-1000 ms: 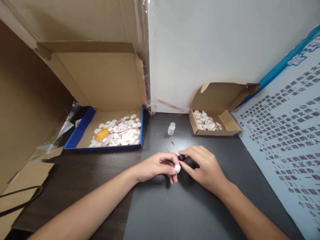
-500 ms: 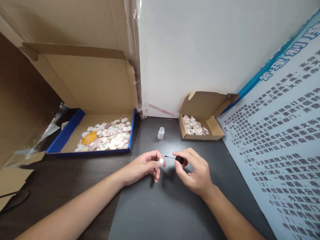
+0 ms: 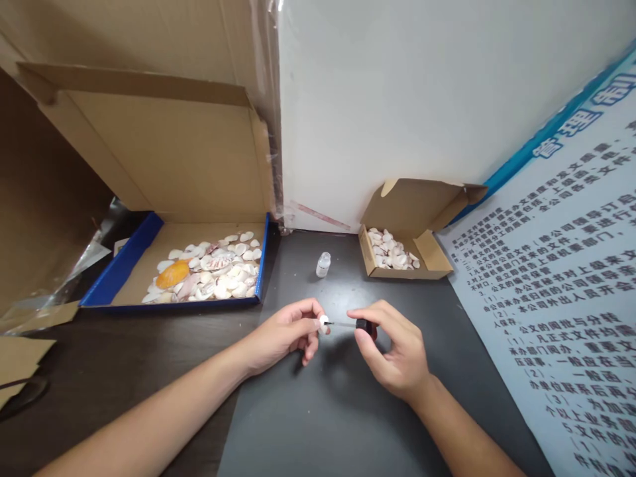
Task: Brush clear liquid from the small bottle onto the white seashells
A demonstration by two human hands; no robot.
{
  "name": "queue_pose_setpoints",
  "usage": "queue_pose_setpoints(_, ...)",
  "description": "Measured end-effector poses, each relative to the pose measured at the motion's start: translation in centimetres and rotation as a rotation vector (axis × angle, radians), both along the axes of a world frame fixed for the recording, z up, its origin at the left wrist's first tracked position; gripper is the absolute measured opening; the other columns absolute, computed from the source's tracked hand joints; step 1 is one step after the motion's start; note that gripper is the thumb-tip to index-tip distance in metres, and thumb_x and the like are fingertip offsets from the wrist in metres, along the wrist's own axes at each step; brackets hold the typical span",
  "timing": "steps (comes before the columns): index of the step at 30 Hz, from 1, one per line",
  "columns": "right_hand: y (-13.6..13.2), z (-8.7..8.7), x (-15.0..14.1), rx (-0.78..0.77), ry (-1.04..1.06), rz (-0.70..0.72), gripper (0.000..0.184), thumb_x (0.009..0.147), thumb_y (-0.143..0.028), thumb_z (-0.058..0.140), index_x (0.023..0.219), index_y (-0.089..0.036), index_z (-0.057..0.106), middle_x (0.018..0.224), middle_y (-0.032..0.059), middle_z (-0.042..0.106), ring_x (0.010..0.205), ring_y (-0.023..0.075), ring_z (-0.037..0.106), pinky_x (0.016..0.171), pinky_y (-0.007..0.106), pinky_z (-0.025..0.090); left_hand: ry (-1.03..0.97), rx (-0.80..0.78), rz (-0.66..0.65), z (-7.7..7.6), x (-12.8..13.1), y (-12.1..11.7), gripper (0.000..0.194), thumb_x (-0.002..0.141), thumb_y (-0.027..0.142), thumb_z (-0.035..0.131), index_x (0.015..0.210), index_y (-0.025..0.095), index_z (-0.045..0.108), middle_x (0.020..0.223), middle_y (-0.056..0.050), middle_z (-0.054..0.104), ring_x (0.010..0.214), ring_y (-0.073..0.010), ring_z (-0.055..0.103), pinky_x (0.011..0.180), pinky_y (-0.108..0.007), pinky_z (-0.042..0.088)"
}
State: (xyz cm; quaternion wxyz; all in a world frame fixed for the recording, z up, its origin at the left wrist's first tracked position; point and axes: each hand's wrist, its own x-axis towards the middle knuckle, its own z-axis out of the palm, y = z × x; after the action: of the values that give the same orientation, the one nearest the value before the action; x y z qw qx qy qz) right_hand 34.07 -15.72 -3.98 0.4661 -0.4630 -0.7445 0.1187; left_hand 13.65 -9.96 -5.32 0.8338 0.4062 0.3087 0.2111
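Your left hand (image 3: 294, 331) pinches a seashell (image 3: 324, 327) nearer you than the bottle (image 3: 323, 265), your right hand (image 3: 396, 348) grips a brush cap (image 3: 364, 324), and this apparent brushing needs steadiness.

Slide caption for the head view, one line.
Left hand pinches a small white shell; right hand holds a black-capped brush, its tip at the shell.

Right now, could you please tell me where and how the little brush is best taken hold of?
Probably by its black cap, pinched from the right, as the right hand does. The cap is the broad end, while the thin stem points left, its dark tip at the white shell in the left hand.
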Motion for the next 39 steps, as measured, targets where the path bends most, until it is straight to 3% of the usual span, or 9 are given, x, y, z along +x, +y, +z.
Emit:
queue_pose_setpoints(8,-0.9,0.8,-0.6,-0.016,0.026,-0.069,0.018,0.087,-0.012,0.058,0.102,-0.018,0.066,0.073,0.001,0.059,0.059,0.0126,0.054,0.056,0.025,0.047,0.046,0.092,-0.034,-0.5,-0.1,0.2,0.032,0.081,0.04,0.071,0.085,0.017,0.049,0.06,0.005,0.053,0.048,-0.0075,0.053,0.048,-0.018,0.045)
queue_pose_setpoints(19,-1.6,-0.3,-0.3,-0.152,0.117,-0.076,0.011,0.089,-0.02,0.061,0.098,-0.02,0.068,0.065,-0.002,0.055,0.056,0.0117,0.053,0.053,0.023,0.045,0.137,0.231,-0.096,0.2,0.0,-0.1,0.037,0.086,0.051,0.063,0.088,0.017,0.046,0.065,0.005,0.052,0.05,-0.0069,0.049,0.052,-0.02,0.043)
queue_pose_setpoints(25,-1.9,-0.3,-0.5,-0.159,0.133,-0.094,0.013,0.089,-0.017,0.059,0.098,-0.021,0.067,0.065,-0.0025,0.055,0.056,0.0115,0.053,0.054,0.023,0.044,0.059,0.257,-0.034,0.4,0.0,-0.1,0.038,0.084,0.046,0.067,0.08,0.015,0.044,0.091,0.001,0.052,0.052,-0.002,0.052,0.053,-0.019,0.044)
queue_pose_setpoints(34,-1.7,-0.4,-0.6,-0.152,0.119,-0.117,0.013,0.086,-0.013,0.057,0.094,-0.021,0.064,0.066,-0.0033,0.051,0.055,0.0109,0.05,0.054,0.023,0.042,0.106,0.283,0.004,0.1,-0.1,0.1,0.034,0.085,0.044,0.065,0.082,0.016,0.046,0.084,0.001,0.053,0.057,-0.0055,0.051,0.055,-0.022,0.047)
queue_pose_setpoints(39,-1.9,-0.7,-0.5,-0.18,0.149,-0.092,0.013,0.089,-0.016,0.056,0.098,-0.022,0.064,0.069,-0.003,0.052,0.058,0.0112,0.05,0.057,0.023,0.043,0.197,0.324,0.163,0.3,-0.2,0.6,0.032,0.087,0.043,0.063,0.082,0.017,0.044,0.079,0.003,0.052,0.059,-0.0059,0.05,0.056,-0.021,0.046)
